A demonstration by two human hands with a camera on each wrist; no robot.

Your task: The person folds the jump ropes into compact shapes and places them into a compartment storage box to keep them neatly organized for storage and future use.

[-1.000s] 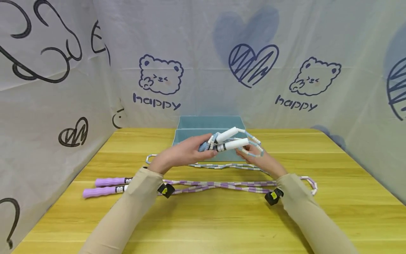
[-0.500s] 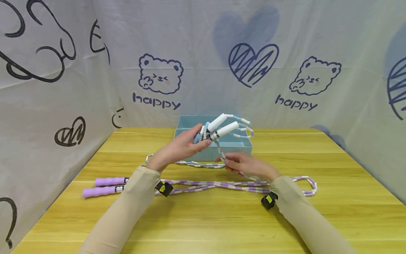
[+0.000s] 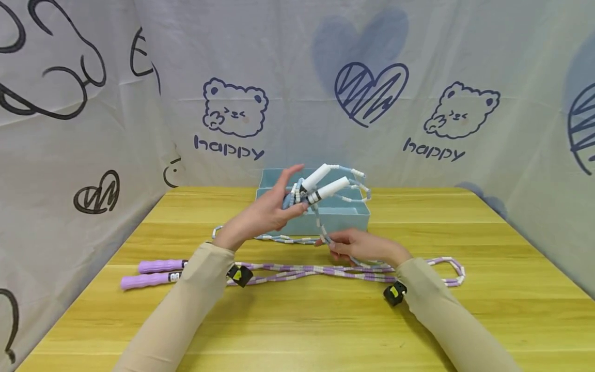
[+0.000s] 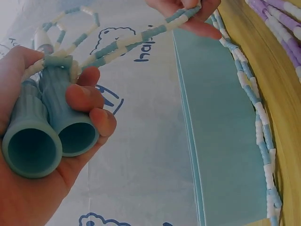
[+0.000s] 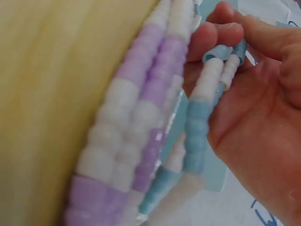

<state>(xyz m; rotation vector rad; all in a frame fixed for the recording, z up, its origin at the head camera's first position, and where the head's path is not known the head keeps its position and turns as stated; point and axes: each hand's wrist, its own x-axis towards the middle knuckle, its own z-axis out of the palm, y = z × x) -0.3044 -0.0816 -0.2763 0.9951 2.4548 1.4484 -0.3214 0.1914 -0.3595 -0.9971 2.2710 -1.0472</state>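
Note:
In the head view, my left hand (image 3: 262,212) grips both handles of a blue-and-white beaded jump rope (image 3: 331,191). Their white ends point up and right, with loops of rope hanging beyond them. The left wrist view shows the hollow blue handle ends (image 4: 32,149) in the palm, rope wound around the handles. One finger of that hand sticks up in the head view. Lower and to the right, my right hand (image 3: 364,245) pinches doubled strands that run down from the handles. The right wrist view has these strands (image 5: 196,122) between its fingers and thumb.
A light blue box (image 3: 325,223) stands at the back of the wooden table (image 3: 316,330), behind the hands. More blue-and-white rope lies in front of it. Closer, a purple-and-white jump rope (image 3: 151,280) is stretched across the table, handles at left. Printed cloth (image 3: 297,88) hangs behind.
My right hand has come from behind the handles down toward the table and now pinches rope strands. My left hand moved slightly up and left with the handles, and one finger has lifted.

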